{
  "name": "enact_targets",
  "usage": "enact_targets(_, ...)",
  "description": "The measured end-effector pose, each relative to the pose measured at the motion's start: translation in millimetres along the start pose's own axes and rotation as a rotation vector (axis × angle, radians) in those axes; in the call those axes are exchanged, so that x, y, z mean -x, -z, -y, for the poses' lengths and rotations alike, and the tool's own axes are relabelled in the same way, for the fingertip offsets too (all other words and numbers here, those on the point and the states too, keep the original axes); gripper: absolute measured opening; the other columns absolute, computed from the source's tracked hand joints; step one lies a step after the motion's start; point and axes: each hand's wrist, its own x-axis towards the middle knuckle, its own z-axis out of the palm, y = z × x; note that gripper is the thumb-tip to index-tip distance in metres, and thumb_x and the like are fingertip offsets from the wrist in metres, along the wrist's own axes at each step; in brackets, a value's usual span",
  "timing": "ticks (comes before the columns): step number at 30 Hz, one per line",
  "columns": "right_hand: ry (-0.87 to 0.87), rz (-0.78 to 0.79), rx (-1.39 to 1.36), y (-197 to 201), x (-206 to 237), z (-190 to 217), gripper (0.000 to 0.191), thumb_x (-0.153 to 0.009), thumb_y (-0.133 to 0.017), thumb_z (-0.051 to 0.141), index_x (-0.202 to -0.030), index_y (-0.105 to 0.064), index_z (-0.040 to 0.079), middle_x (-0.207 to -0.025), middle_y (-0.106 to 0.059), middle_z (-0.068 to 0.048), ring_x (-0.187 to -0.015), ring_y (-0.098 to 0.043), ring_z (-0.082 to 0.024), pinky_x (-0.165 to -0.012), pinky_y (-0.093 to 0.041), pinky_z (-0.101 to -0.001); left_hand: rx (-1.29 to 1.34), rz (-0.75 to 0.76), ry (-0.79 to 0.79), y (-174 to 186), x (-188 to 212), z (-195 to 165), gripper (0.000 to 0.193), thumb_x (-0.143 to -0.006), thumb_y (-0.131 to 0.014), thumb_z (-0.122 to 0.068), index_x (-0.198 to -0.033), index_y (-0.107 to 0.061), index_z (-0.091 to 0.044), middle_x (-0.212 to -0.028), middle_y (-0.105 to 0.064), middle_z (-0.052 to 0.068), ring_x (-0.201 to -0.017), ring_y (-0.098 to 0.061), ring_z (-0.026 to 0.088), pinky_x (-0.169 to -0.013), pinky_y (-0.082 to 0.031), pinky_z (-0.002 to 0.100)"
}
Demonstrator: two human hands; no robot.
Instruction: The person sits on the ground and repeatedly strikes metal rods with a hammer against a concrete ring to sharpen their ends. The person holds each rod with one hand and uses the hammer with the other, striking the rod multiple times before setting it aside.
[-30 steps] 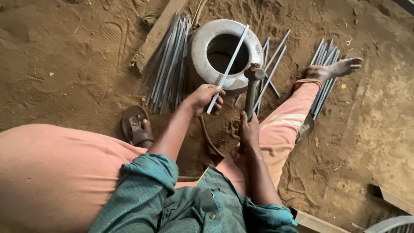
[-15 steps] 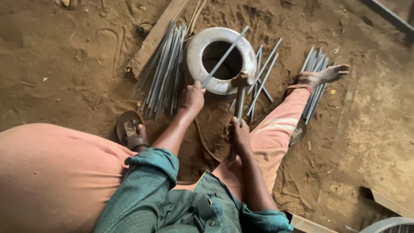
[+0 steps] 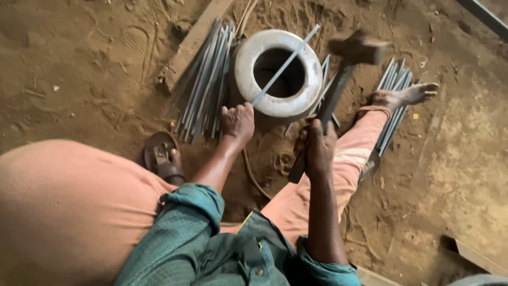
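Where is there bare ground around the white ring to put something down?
Bare dirt lies far left of the rod bundle and right of the rods by the foot. Around the white ring it is crowded: left hand holding a strip, right hand with the hammer.

- Soft, even daylight; the sandy ground (image 3: pixel 79 63) is warm and medium bright.
- Shadows are weak, darkest inside the white ring (image 3: pixel 278 71).
- The hammer head (image 3: pixel 359 48) is smeared by motion blur.
- Near clothing looks slightly soft, and there is no glare.
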Motion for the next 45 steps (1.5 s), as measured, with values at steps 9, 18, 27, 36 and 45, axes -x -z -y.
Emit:
enact_targets(9, -0.067, 0.088, 0.848, -14, -33, -23, 0.02, -0.105, -0.055, 0.024, -0.12, -0.059, 0.01, -0.068, -0.056, 0.002, -0.051, -0.049, -0.008, -0.041, -0.04, -0.0283, -0.073, 0.035, -0.014, -20, -10, -1, 0.017, -0.099, -0.054, -0.012, -0.093, -0.07, -0.01, -0.079, -0.073, 0.013, -0.077, -0.075, 0.031, -0.106, -0.048, 0.056)
enact_targets(18, 0.355, -0.037, 0.181, 7, -48, 45, 0.017, -0.111, -0.054, 0.027, -0.107, -0.056, 0.01, -0.071, -0.056, -0.002, -0.054, -0.052, -0.011, -0.048, -0.043, -0.0291, 0.06, -0.089, -0.081, -5, 20, 4, 0.018, -0.1, -0.053, -0.011, -0.093, -0.069, -0.01, -0.079, -0.071, 0.013, -0.076, -0.073, 0.034, -0.102, -0.046, 0.061)
enact_targets(27, 0.08, -0.052, 0.76, 4, -69, -28, 0.02, -0.107, -0.055, 0.03, -0.101, -0.056, 0.01, -0.066, -0.051, -0.002, -0.051, -0.048, -0.01, -0.043, -0.04, -0.0285, -0.024, 0.012, -0.056, 5, 24, 5, 0.012, -0.095, -0.058, -0.01, -0.092, -0.069, -0.005, -0.076, -0.072, 0.015, -0.074, -0.074, 0.034, -0.104, -0.047, 0.059)
enact_targets(36, -0.044, -0.148, 0.421, 19, -7, -14, 0.024, -0.107, -0.054, 0.034, -0.103, -0.051, 0.011, -0.067, -0.049, 0.001, -0.051, -0.048, -0.011, -0.043, -0.04, -0.0289, 0.231, 0.185, 0.14, -1, 14, 6, 0.016, -0.091, -0.066, -0.021, -0.088, -0.075, -0.008, -0.08, -0.074, 0.019, -0.077, -0.07, 0.037, -0.089, -0.05, 0.057)
enact_targets(45, -0.133, -0.112, 0.596, 37, 35, -93, 0.026, -0.103, -0.058, 0.031, -0.104, -0.054, 0.005, -0.067, -0.056, -0.001, -0.052, -0.052, -0.011, -0.045, -0.043, -0.0294, 1.553, 0.578, 0.257, 4, -1, 1, 0.035, -0.098, -0.067, -0.03, -0.104, -0.07, 0.004, -0.075, -0.075, 0.011, -0.062, -0.071, 0.019, -0.059, -0.057, 0.031)
